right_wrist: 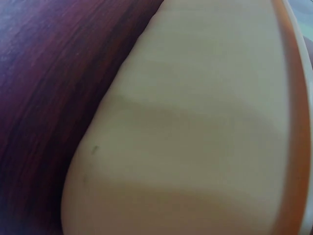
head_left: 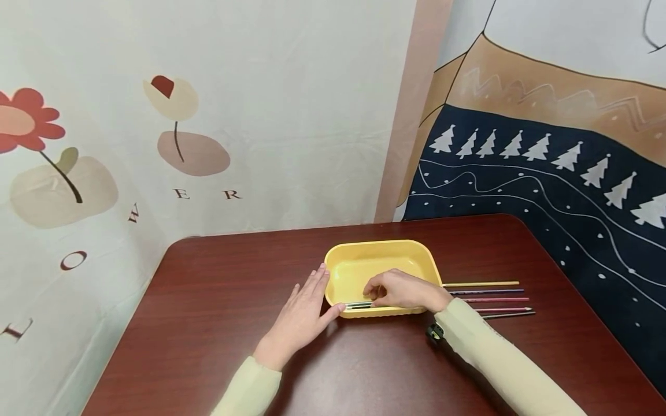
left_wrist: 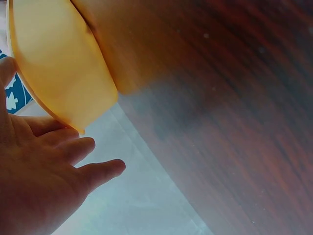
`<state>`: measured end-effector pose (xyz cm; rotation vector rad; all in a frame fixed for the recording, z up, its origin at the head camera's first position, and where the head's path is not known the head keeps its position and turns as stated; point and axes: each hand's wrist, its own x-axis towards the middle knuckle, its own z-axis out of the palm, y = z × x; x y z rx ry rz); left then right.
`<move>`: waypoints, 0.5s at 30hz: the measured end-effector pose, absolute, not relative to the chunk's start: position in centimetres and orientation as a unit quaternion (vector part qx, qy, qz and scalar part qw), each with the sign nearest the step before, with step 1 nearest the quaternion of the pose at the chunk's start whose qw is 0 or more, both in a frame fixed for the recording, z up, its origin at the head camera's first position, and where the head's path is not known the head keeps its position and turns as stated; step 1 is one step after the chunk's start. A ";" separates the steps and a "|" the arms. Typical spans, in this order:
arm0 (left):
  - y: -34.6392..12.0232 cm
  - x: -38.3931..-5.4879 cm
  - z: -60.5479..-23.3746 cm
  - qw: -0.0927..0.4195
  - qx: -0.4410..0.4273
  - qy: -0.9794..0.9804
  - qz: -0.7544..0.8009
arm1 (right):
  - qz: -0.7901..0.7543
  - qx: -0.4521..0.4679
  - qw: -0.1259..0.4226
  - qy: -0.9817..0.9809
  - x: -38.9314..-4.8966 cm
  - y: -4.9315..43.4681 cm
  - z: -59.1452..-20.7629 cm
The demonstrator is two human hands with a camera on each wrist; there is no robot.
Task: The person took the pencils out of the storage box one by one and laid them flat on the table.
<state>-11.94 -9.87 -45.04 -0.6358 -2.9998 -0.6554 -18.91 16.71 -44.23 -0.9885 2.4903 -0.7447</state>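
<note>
A yellow plastic basin (head_left: 382, 248) sits on the table. My left hand (head_left: 304, 315) rests against its left end, fingers straight along the rim and thumb at the near corner. In the left wrist view, the left hand's fingers (left_wrist: 73, 147) touch the basin's edge (left_wrist: 63, 68). My right hand (head_left: 403, 290) reaches inside with curled fingers, pinching a dark pencil (head_left: 359, 305) lying along the near wall; the hand hides its other end. The right wrist view shows mostly the basin's outer wall (right_wrist: 195, 122), not the grip.
Several colored pencils lie side by side right of the basin, among them a yellow pencil (head_left: 481, 283) and a dark green pencil (head_left: 510, 315). The dark red wooden table (head_left: 218, 323) meets a patterned cloth (head_left: 291, 144) at the back. A small black device (head_left: 435, 332) shows at the right wrist.
</note>
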 end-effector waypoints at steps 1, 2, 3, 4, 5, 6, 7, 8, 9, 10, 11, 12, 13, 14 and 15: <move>-9.8 -11.9 -45.0 0.003 -0.204 -0.956 -0.209 | -0.260 -0.352 0.181 0.881 -18.9 16.7 -44.2; -9.8 -11.9 -45.0 0.002 -0.204 -0.956 -0.209 | -0.257 -0.354 0.183 0.881 -18.9 16.7 -44.2; -9.8 -11.9 -45.0 0.002 -0.204 -0.956 -0.209 | -0.253 -0.358 0.183 0.880 -19.0 16.7 -44.2; -9.8 -11.9 -45.0 0.002 -0.203 -0.956 -0.209 | -0.249 -0.360 0.185 0.880 -19.0 16.6 -44.1; -9.8 -11.9 -45.0 0.001 -0.203 -0.956 -0.210 | -0.244 -0.361 0.187 0.880 -19.0 16.6 -44.1; -9.8 -11.9 -45.0 0.001 -0.202 -0.956 -0.210 | -0.241 -0.363 0.189 0.880 -19.0 16.5 -44.1; -9.8 -11.8 -44.9 0.001 -0.201 -0.957 -0.210 | -0.237 -0.366 0.190 0.880 -19.1 16.5 -44.1; -9.8 -11.8 -44.9 0.000 -0.201 -0.957 -0.210 | -0.234 -0.367 0.192 0.880 -19.1 16.4 -44.0; -9.8 -11.8 -44.9 -0.001 -0.201 -0.957 -0.210 | -0.230 -0.368 0.192 0.880 -19.2 16.4 -44.0; -9.8 -11.8 -44.9 0.000 -0.201 -0.957 -0.210 | -0.227 -0.366 0.195 0.881 -19.2 16.3 -44.0; -9.9 -11.8 -44.9 -0.001 -0.201 -0.957 -0.210 | -0.223 -0.365 0.196 0.882 -19.3 16.2 -44.0; -9.9 -11.8 -44.9 -0.001 -0.201 -0.957 -0.209 | -0.220 -0.363 0.196 0.884 -19.3 16.2 -44.0; -9.9 -11.8 -44.9 0.000 -0.201 -0.957 -0.209 | -0.216 -0.360 0.197 0.886 -19.3 16.1 -44.0; -9.9 -11.8 -45.0 0.000 -0.201 -0.957 -0.210 | -0.212 -0.356 0.198 0.889 -19.4 16.0 -44.0; -9.9 -11.8 -45.0 0.000 -0.201 -0.957 -0.210 | -0.208 -0.352 0.198 0.891 -19.4 15.9 -44.0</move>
